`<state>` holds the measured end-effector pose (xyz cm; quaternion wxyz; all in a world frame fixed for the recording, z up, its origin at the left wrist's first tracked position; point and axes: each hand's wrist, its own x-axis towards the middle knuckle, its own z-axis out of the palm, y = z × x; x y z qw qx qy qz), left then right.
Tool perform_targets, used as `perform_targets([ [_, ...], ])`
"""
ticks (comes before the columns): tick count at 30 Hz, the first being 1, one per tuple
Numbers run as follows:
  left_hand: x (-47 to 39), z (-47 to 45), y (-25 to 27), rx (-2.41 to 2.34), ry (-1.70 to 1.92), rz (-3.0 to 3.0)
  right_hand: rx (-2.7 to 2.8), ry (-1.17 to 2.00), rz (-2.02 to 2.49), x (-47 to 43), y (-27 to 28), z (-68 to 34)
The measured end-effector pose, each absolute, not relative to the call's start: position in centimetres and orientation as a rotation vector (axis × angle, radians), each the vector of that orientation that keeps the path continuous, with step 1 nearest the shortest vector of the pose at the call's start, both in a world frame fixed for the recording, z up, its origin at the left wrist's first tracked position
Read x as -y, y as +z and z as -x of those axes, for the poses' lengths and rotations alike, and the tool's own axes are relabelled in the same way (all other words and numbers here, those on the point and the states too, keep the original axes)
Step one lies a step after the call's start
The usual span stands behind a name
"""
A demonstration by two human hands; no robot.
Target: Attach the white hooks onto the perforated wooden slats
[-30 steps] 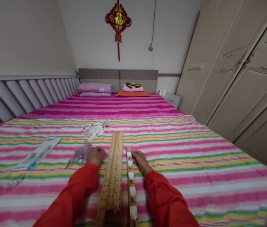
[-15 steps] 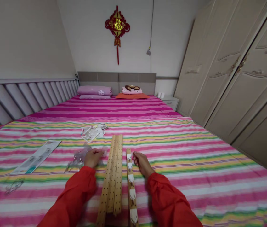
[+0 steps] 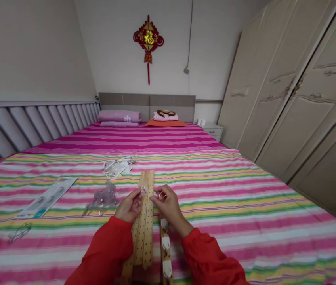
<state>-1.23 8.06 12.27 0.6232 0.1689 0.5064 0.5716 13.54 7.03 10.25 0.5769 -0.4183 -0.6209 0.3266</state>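
Over the long perforated wooden strips (image 3: 146,221), my left hand (image 3: 130,206) pinches a small clear plastic bag (image 3: 144,189). My right hand (image 3: 168,204) is close beside it, fingertips closed on a small white piece (image 3: 156,194); its kind is mostly hidden by the fingers. Below that hand lies a narrow wooden strip with a row of white hooks (image 3: 166,243) along it. The hand covers the strip's far end. On the bed to the left is a heap of clear plastic bags with small metal parts (image 3: 104,196).
A long white packaging card (image 3: 47,198) and a thin looped wire-like item (image 3: 20,232) lie at left. Crumpled packaging (image 3: 119,166) sits farther back on the striped bedspread (image 3: 245,221). A bed rail (image 3: 37,124) runs along the left; a wardrobe (image 3: 275,99) stands at right.
My left hand has come right with the clear bag, from beside the heap to above the wooden strips. The right hand has moved left from the far end of the hook strip to meet it.
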Motion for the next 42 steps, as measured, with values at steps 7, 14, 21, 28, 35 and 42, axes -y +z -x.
perform_targets([
  [7, -7.1, -1.9, 11.5, -1.181, 1.341, -0.454, 1.791, 0.203, 1.075, -5.4, 10.5, -13.0],
  [14, -7.3, -3.5, 11.5, -1.114, 1.466, -0.569, 1.821, -0.075, 1.179, -5.4, 9.9, -13.3],
  [21, -7.5, -4.5, 11.9, -0.983, 1.395, -0.752, 1.776, 0.046, 1.237, -5.5, 9.4, -13.7],
  [28, -8.2, -3.7, 12.1, -1.123, 1.362, -0.575, 0.975, 1.044, 1.07, -7.9, 8.7, -14.7],
  [35, -8.7, -3.8, 10.7, -1.108, 1.274, -0.632, 0.782, 1.347, 0.996, -8.6, 7.6, -15.6],
  [42, -8.9, -3.8, 9.6, -1.119, 1.342, -0.704, 0.71, 1.456, 0.953, -8.7, 7.3, -16.1],
])
